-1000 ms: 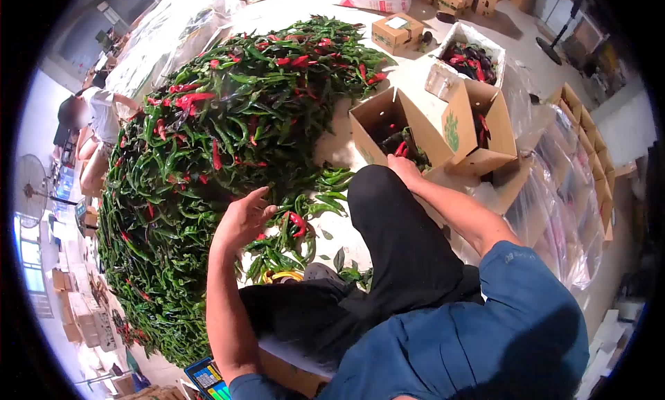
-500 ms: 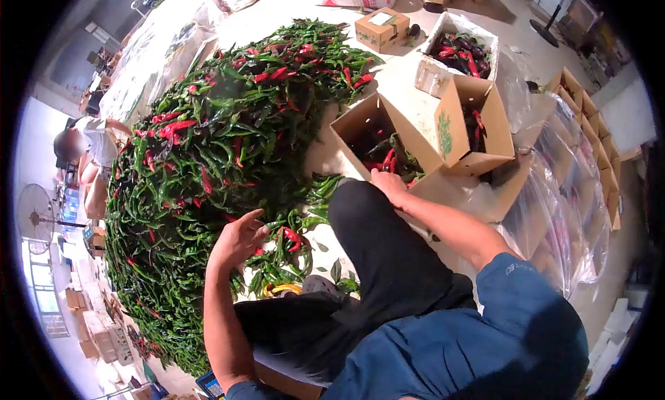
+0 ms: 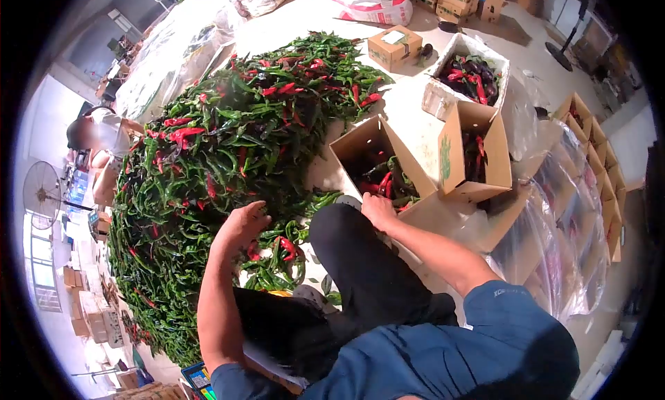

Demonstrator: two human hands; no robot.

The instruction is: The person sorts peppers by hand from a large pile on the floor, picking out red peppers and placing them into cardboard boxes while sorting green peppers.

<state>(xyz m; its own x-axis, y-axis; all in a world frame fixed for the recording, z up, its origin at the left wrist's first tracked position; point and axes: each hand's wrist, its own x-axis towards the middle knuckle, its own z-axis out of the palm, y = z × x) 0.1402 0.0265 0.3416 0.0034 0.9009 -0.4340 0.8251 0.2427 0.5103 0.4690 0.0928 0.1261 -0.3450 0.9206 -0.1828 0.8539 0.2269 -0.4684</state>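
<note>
A large heap of green and red chili peppers (image 3: pixel 228 144) lies to my left. At its near edge is my left hand (image 3: pixel 244 225), fingers drawn together; whatever they hold, if anything, is not clear. My right hand (image 3: pixel 378 211) is closed on the near rim of an open cardboard box (image 3: pixel 409 166). Red and dark green peppers (image 3: pixel 388 182) lie inside this box. My bent knee (image 3: pixel 339 227) stands between the two hands. Loose red peppers (image 3: pixel 285 247) and green ones lie on the floor by my left hand.
Beside the box stands another open carton (image 3: pixel 454 150) with peppers. Behind it is a white foam box (image 3: pixel 433 99) of red peppers and dark produce. Plastic-covered cartons (image 3: pixel 554 220) line the right. A closed carton (image 3: pixel 393 48) sits beyond. Another person (image 3: pixel 104 140) is across the heap.
My left hand's spread fingers have drawn together, low over the heap's edge. My right hand stays at the box rim. The view has shifted, so the surroundings sit lower.
</note>
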